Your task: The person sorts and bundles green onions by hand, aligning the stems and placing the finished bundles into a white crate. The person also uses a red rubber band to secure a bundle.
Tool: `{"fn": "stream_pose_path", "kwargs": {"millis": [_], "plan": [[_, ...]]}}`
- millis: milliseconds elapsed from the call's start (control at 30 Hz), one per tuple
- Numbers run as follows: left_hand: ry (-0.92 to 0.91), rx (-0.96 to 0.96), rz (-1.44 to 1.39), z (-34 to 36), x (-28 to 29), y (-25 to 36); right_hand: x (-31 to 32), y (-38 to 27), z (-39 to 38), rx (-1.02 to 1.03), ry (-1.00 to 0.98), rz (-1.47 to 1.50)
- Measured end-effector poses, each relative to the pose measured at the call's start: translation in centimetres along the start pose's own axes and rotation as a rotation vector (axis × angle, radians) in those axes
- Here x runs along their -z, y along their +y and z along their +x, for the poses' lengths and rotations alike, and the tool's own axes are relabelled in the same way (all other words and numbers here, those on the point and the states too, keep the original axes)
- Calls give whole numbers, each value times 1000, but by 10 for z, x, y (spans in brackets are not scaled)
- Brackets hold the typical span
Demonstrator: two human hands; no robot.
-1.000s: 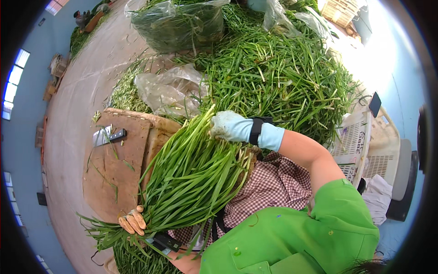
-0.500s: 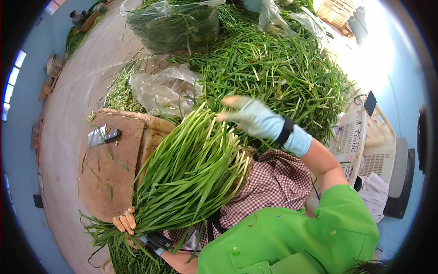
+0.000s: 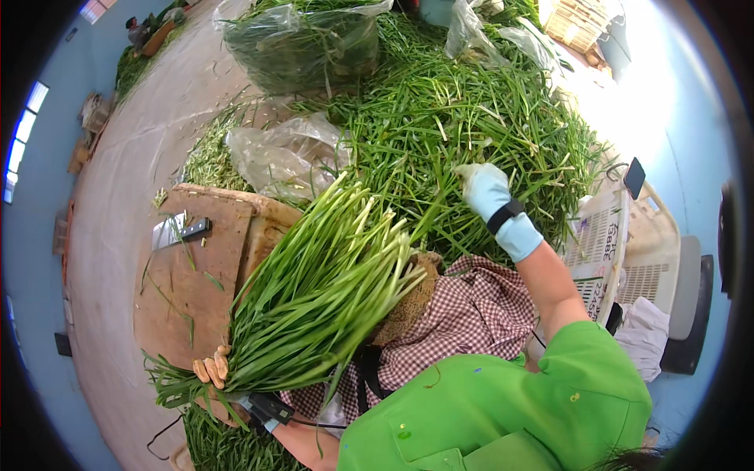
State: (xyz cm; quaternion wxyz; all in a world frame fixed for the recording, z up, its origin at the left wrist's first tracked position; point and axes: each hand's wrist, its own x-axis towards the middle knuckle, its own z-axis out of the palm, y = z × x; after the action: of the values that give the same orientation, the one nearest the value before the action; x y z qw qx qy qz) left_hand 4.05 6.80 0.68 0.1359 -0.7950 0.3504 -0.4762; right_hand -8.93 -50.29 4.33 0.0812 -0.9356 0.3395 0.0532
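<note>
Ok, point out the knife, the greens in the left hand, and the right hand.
Knife (image 3: 196, 228), head view: black handle.
Held greens (image 3: 314, 306), head view: middle of the leaves.
Right hand (image 3: 486, 191), head view: back of the glove.

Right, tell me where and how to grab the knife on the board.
Best take the knife by its black handle, probably from the right and above: the handle points right, toward the bunch of greens, while the blade lies flat on the board, pointing left.

Lg grn bunch (image 3: 314, 294), slanted, fanned.
</note>
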Motion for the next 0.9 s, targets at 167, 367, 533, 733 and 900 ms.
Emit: {"fn": "stream_pose_path", "kwargs": {"millis": [167, 367, 533, 733, 900], "plan": [[72, 648, -830, -42, -19, -1, -5, -21, -38, 764, -151, 387], [-68, 750, -1133, -30, -14, -15, -61, -43, -46, 711, -272, 1426], [-180, -15, -307, 21, 31, -15, -69, 19, -10, 30, -30, 1853], [20, 732, -1030, -33, -13, -7, -34, 19, -45, 80, -529, 1043], [-57, 1016, -1313, -95, -35, -23, -48, -25, -78, 433, -487, 662]]}}
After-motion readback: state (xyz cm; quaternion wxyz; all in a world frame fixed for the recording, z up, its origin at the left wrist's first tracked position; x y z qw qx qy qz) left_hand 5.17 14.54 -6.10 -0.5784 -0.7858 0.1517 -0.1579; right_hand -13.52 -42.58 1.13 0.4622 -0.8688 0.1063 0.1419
